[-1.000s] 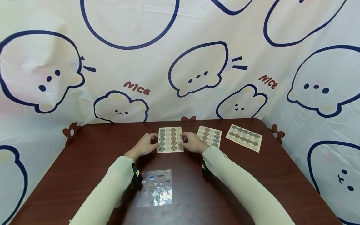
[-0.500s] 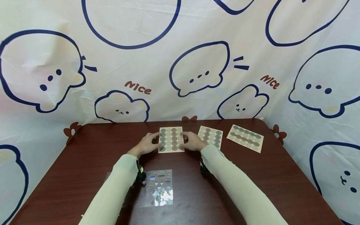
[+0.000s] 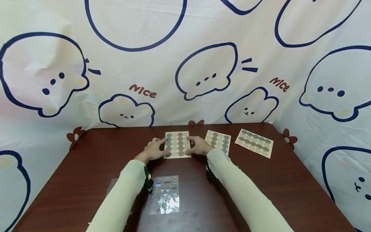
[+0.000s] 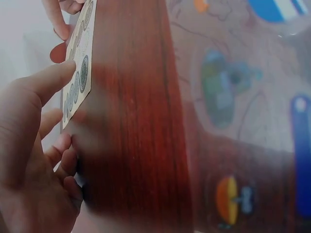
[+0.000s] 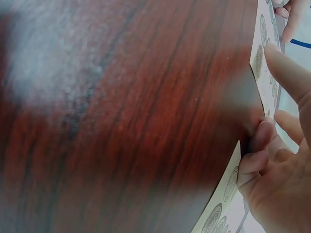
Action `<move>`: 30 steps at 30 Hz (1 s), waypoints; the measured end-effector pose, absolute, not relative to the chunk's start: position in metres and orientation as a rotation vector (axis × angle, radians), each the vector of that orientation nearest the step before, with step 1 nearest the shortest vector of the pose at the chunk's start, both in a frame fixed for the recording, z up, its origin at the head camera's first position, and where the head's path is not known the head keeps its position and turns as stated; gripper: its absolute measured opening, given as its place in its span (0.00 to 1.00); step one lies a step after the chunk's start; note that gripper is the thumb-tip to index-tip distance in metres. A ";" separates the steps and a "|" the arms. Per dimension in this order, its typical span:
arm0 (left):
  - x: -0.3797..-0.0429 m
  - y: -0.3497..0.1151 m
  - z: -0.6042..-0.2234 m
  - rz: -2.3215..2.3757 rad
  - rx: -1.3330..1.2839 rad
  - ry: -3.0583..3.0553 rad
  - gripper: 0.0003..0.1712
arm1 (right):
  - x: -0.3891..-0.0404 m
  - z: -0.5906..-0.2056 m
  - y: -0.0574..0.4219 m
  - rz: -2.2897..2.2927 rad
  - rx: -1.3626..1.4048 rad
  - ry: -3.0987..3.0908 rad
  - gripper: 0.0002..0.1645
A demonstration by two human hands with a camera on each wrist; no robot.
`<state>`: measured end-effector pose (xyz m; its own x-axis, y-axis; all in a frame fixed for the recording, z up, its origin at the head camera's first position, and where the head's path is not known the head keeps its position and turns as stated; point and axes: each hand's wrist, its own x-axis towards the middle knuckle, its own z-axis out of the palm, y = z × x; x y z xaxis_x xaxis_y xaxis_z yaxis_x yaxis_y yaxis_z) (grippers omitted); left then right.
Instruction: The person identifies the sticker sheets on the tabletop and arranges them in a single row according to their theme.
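Observation:
A cream sheet of round stickers (image 3: 177,145), with dark and pale circles in columns, lies flat near the back of the table. My left hand (image 3: 154,149) is at its left edge, the thumb (image 4: 60,77) resting on the sheet's near corner and the other fingers along the side. At the right edge, my right hand (image 3: 200,145) has its thumb (image 5: 282,63) on the sheet and the index finger at the far side. In the right wrist view, the curled lower fingers of that hand sit close to the corner of a second sticker sheet (image 5: 221,208).
Right of the hands lies the second sticker sheet (image 3: 220,138), and beyond it a third sheet (image 3: 254,142), turned at an angle. A clear, glossy sheet with small colourful pictures (image 3: 165,196) lies nearer, partly under the left forearm. A printed cloth (image 3: 162,71) rises behind the table (image 3: 72,180).
My left hand has shifted slightly right, its thumb now further over the sheet's edge. The right hand and the sheets stay nearly in place; the view has drifted a little.

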<state>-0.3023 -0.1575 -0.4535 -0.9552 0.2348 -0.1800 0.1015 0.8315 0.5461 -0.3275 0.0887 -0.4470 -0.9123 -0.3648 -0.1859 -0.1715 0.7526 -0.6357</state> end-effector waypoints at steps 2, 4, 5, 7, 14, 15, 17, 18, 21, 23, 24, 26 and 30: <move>-0.302 -0.157 -0.454 0.793 0.250 2.778 0.43 | -0.327 -0.447 0.088 -0.913 -0.421 2.651 0.48; -0.303 -0.156 -0.455 0.777 0.255 2.785 0.43 | -0.328 -0.447 0.088 -0.897 -0.424 2.657 0.48; -0.303 -0.156 -0.455 0.770 0.258 2.789 0.43 | -0.328 -0.448 0.088 -0.883 -0.426 2.665 0.48; -0.303 -0.156 -0.454 0.763 0.266 2.796 0.43 | -0.328 -0.447 0.087 -0.854 -0.430 2.681 0.47; -0.302 -0.156 -0.454 0.750 0.269 2.816 0.42 | -0.328 -0.448 0.085 -0.801 -0.413 2.712 0.45; -0.302 -0.155 -0.454 0.749 0.269 2.817 0.42 | -0.328 -0.449 0.085 -0.800 -0.411 2.715 0.45; -0.302 -0.155 -0.454 0.752 0.267 2.820 0.42 | -0.330 -0.451 0.085 -0.802 -0.400 2.716 0.45; -0.302 -0.155 -0.454 0.754 0.267 2.819 0.42 | -0.330 -0.451 0.085 -0.802 -0.397 2.718 0.44; -0.302 -0.155 -0.453 0.767 0.268 2.817 0.41 | -0.330 -0.451 0.085 -0.818 -0.383 2.713 0.43; -0.302 -0.154 -0.452 0.774 0.271 2.818 0.41 | -0.330 -0.450 0.085 -0.822 -0.380 2.712 0.42; -0.302 -0.154 -0.452 0.778 0.270 2.818 0.41 | -0.329 -0.449 0.085 -0.817 -0.383 2.716 0.42; -0.301 -0.153 -0.451 0.771 0.271 2.825 0.40 | -0.327 -0.446 0.085 -0.798 -0.395 2.729 0.41; -0.301 -0.152 -0.451 0.735 0.269 2.838 0.40 | -0.325 -0.444 0.084 -0.790 -0.383 2.730 0.40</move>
